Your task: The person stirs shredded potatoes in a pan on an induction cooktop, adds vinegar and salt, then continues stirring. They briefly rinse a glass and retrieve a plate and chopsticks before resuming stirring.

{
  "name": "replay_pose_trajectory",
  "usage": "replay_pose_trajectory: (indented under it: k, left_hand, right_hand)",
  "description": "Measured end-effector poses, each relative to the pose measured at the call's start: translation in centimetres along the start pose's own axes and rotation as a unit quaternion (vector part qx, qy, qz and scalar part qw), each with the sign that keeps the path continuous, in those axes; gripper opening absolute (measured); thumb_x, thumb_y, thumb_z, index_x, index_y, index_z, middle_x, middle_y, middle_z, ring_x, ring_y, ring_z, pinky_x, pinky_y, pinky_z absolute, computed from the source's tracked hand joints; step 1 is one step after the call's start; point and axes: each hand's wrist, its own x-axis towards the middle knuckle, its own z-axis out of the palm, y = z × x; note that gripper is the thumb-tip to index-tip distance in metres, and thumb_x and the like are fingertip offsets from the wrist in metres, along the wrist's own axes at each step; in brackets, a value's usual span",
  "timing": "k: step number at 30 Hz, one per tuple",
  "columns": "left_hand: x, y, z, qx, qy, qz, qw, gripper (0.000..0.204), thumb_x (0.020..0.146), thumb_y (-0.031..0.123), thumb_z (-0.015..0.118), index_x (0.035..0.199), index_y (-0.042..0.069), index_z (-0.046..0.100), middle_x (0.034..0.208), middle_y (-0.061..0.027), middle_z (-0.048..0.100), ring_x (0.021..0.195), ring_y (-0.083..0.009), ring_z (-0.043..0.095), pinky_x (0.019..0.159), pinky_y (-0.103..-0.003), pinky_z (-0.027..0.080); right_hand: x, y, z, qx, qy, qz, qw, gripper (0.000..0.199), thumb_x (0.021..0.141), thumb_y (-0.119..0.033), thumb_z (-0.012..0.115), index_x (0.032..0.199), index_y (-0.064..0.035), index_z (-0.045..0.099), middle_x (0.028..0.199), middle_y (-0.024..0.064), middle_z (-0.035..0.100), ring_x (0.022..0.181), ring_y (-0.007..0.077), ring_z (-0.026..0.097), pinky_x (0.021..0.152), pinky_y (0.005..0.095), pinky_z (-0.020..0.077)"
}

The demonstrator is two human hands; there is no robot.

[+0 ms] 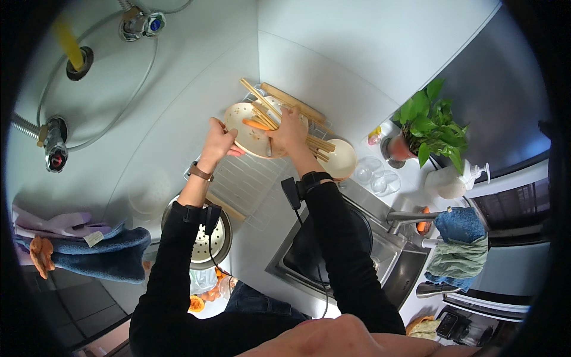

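My left hand (220,143) is closed on the left rim of a cream bowl (239,126) with small floral marks, thumb and fingers on either side of the edge. Over the bowl's right side, my right hand (289,128) wraps round a bundle of wooden chopsticks (321,143), whose ends stick out on both sides. An orange-handled utensil (256,124) and a metal spoon (269,146) show beside the chopsticks; whether my fingers hold them too is unclear. A second patterned dish lies partly hidden behind the right hand. Below the bowl is a wire dish rack (247,181).
A cream bowl (340,160), clear glasses (385,182) and a potted plant (429,122) stand at the right. Nearer are the sink (399,262), its faucet (410,218) and a black pan (339,238). A perforated metal steamer (209,243) sits by my left forearm. Wooden boards lean against the back wall.
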Motion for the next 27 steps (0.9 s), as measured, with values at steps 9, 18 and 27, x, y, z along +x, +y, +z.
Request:
replay_pose_trajectory:
  k: [9, 18, 27]
  left_hand:
    - [-3.3, 2.2, -2.2, 0.009, -0.018, 0.004, 1.000, 0.053, 0.101, 0.009, 0.048, 0.140, -0.015, 0.022, 0.105, -0.0329, 0.067, 0.066, -0.0331, 0.076, 0.055, -0.036, 0.067]
    - [-9.2, 2.1, -4.4, -0.056, 0.017, 0.039, 0.997, 0.052, 0.099, 0.005, 0.042, 0.146, -0.011, 0.026, 0.116, -0.0290, 0.067, 0.079, -0.0339, 0.078, 0.064, -0.033, 0.070]
    - [-16.2, -0.1, -1.0, -0.226, -0.093, -0.039, 0.969, 0.081, 0.087, -0.001, 0.044, 0.163, 0.006, 0.015, 0.147, -0.0299, 0.049, 0.111, -0.0432, 0.072, 0.075, -0.043, 0.072]
  right_hand:
    - [2.1, 0.9, 1.8, -0.019, 0.068, 0.050, 0.996, 0.068, 0.081, -0.038, 0.087, 0.131, -0.0038, 0.057, 0.136, 0.0197, 0.051, 0.110, 0.0354, 0.070, 0.089, 0.0432, 0.0618]
    - [0.2, 1.5, -1.0, 0.025, -0.004, 0.030, 0.999, 0.075, 0.084, -0.040, 0.082, 0.142, -0.0044, 0.050, 0.141, 0.0208, 0.048, 0.113, 0.0368, 0.069, 0.094, 0.0444, 0.0605]
    - [-13.6, 8.8, -9.5, 0.172, 0.226, 0.022, 0.959, 0.031, 0.095, -0.028, 0.072, 0.113, -0.0020, 0.074, 0.101, 0.0182, 0.067, 0.091, 0.0369, 0.068, 0.080, 0.0458, 0.0541]
